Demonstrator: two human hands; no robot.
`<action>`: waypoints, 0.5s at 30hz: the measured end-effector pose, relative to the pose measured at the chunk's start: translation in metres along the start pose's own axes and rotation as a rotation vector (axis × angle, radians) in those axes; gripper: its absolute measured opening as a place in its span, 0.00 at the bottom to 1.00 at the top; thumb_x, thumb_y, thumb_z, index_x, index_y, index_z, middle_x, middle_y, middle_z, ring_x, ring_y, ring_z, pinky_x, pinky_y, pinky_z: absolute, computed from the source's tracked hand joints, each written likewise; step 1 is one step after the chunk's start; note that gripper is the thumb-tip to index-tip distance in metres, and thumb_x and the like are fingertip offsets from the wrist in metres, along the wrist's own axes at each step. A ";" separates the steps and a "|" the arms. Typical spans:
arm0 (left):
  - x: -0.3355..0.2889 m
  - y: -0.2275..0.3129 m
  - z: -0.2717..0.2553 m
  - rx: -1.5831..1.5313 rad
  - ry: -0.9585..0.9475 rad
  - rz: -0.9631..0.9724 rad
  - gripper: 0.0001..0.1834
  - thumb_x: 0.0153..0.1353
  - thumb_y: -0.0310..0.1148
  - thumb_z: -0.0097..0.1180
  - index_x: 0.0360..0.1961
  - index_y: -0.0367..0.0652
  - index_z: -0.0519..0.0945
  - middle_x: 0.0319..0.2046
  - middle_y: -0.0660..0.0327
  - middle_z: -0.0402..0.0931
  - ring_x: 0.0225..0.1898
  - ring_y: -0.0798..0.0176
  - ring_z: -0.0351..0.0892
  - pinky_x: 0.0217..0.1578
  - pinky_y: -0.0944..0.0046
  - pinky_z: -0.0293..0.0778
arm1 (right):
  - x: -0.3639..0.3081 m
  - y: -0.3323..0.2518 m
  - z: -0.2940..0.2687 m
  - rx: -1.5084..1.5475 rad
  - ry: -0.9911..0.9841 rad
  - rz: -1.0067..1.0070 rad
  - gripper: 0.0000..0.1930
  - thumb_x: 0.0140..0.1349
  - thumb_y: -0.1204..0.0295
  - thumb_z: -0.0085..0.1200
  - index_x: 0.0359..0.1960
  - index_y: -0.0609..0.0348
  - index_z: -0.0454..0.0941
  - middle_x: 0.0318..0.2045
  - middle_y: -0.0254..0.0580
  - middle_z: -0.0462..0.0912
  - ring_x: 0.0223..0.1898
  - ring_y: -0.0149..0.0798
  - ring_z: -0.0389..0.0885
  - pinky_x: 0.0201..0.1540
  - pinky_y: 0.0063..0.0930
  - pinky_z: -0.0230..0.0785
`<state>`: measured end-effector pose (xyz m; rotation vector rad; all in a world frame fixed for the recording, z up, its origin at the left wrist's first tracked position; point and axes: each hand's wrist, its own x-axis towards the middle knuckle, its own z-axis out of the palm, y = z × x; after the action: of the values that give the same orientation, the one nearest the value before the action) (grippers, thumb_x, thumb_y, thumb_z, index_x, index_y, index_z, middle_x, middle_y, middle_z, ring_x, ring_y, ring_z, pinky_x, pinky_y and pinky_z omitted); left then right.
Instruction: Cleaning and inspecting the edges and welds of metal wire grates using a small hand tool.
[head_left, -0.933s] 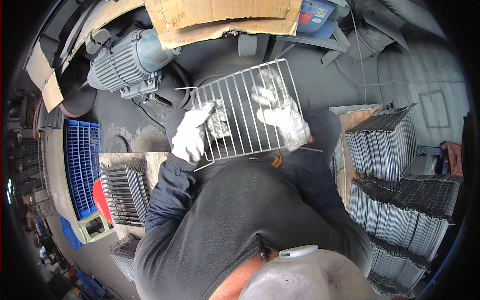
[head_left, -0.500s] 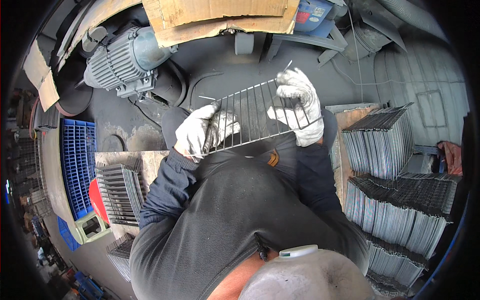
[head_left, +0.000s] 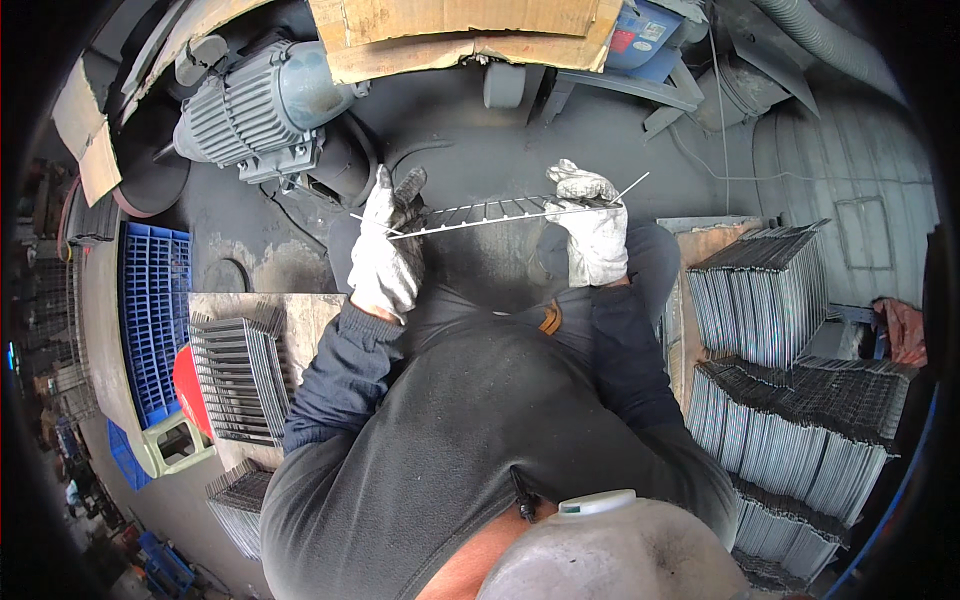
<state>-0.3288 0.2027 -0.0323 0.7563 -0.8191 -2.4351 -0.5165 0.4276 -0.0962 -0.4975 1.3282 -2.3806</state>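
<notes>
Dark floor [head_left: 470,150] is seen beside the grey motor [head_left: 240,110]. Nearer and right of it, the wire rack [head_left: 505,218] is clamped between left hand [head_left: 385,255] and right hand [head_left: 597,235] fingers, tipped closer to edge-on than earlier.

The gloves [head_left: 385,268] are white smudged black, the barred rack [head_left: 505,219] silver-grey, the gridded panel [head_left: 155,320] blue.

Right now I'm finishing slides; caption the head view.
Gloved left hand and right hand hold a wire rack nearly edge-on, stacked racks nearby.
</notes>
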 end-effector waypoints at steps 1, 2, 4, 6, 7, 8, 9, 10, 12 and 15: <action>0.006 -0.005 -0.016 0.300 -0.064 0.106 0.28 0.84 0.38 0.43 0.81 0.45 0.63 0.71 0.53 0.76 0.66 0.58 0.76 0.68 0.64 0.68 | 0.000 0.002 -0.001 -0.003 0.001 0.000 0.22 0.44 0.90 0.75 0.42 0.66 0.84 0.48 0.55 0.89 0.58 0.49 0.86 0.64 0.46 0.81; 0.011 -0.011 -0.030 0.601 -0.128 0.213 0.29 0.85 0.43 0.43 0.81 0.45 0.62 0.71 0.52 0.75 0.67 0.58 0.75 0.69 0.64 0.66 | -0.001 0.006 -0.003 -0.083 -0.004 -0.053 0.22 0.43 0.90 0.75 0.42 0.66 0.84 0.48 0.55 0.89 0.57 0.49 0.86 0.62 0.44 0.82; 0.016 -0.012 -0.029 0.495 -0.102 0.157 0.30 0.85 0.45 0.41 0.82 0.45 0.61 0.71 0.52 0.75 0.67 0.58 0.74 0.69 0.65 0.64 | -0.001 0.008 0.002 -0.162 -0.007 -0.104 0.22 0.43 0.91 0.75 0.42 0.65 0.85 0.48 0.54 0.89 0.56 0.48 0.87 0.60 0.43 0.83; 0.020 -0.014 -0.028 0.284 -0.050 0.055 0.32 0.86 0.49 0.37 0.83 0.45 0.58 0.71 0.51 0.75 0.67 0.58 0.72 0.70 0.67 0.60 | -0.004 0.008 0.008 -0.006 0.062 -0.017 0.21 0.44 0.91 0.75 0.41 0.65 0.85 0.47 0.54 0.89 0.55 0.47 0.87 0.57 0.39 0.84; 0.020 -0.007 -0.018 0.284 -0.054 0.052 0.32 0.86 0.49 0.37 0.83 0.45 0.58 0.71 0.51 0.75 0.67 0.58 0.72 0.70 0.67 0.60 | -0.002 0.009 0.006 -0.007 0.066 -0.020 0.21 0.44 0.91 0.75 0.41 0.65 0.85 0.47 0.54 0.89 0.55 0.47 0.87 0.57 0.39 0.84; 0.019 0.003 -0.008 0.385 -0.021 -0.111 0.31 0.87 0.47 0.36 0.83 0.44 0.57 0.71 0.51 0.75 0.67 0.57 0.72 0.71 0.66 0.60 | -0.001 0.010 0.003 -0.047 0.106 0.023 0.20 0.46 0.90 0.75 0.41 0.65 0.85 0.47 0.53 0.90 0.52 0.45 0.88 0.55 0.37 0.84; 0.018 0.011 -0.003 0.482 0.023 -0.269 0.30 0.87 0.44 0.34 0.83 0.43 0.57 0.71 0.52 0.75 0.68 0.57 0.72 0.71 0.65 0.60 | 0.000 0.012 0.001 -0.083 0.137 0.072 0.18 0.48 0.90 0.75 0.42 0.64 0.86 0.46 0.52 0.90 0.50 0.43 0.89 0.54 0.34 0.85; 0.023 0.006 -0.018 0.480 0.028 -0.268 0.30 0.87 0.44 0.34 0.83 0.43 0.57 0.71 0.52 0.75 0.68 0.57 0.72 0.71 0.65 0.60 | 0.002 0.010 0.000 -0.083 0.133 0.076 0.18 0.48 0.90 0.75 0.42 0.64 0.86 0.46 0.52 0.90 0.50 0.43 0.89 0.54 0.34 0.85; 0.038 -0.005 -0.058 1.408 -0.193 0.302 0.32 0.81 0.31 0.40 0.83 0.40 0.57 0.70 0.47 0.76 0.65 0.53 0.77 0.68 0.61 0.67 | 0.010 0.003 -0.003 -0.130 0.189 0.251 0.14 0.54 0.86 0.74 0.40 0.62 0.86 0.42 0.46 0.91 0.43 0.37 0.90 0.49 0.31 0.85; 0.037 -0.012 -0.073 1.675 -0.327 0.623 0.38 0.71 0.18 0.45 0.82 0.36 0.55 0.59 0.45 0.82 0.53 0.50 0.85 0.54 0.55 0.78 | 0.012 0.017 -0.010 -0.155 0.247 0.240 0.10 0.61 0.83 0.69 0.44 0.64 0.88 0.36 0.37 0.89 0.36 0.32 0.86 0.42 0.26 0.79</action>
<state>-0.3139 0.1607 -0.1016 0.3754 -2.6988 -0.8814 -0.5298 0.4211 -0.1142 -0.0771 1.5893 -2.2040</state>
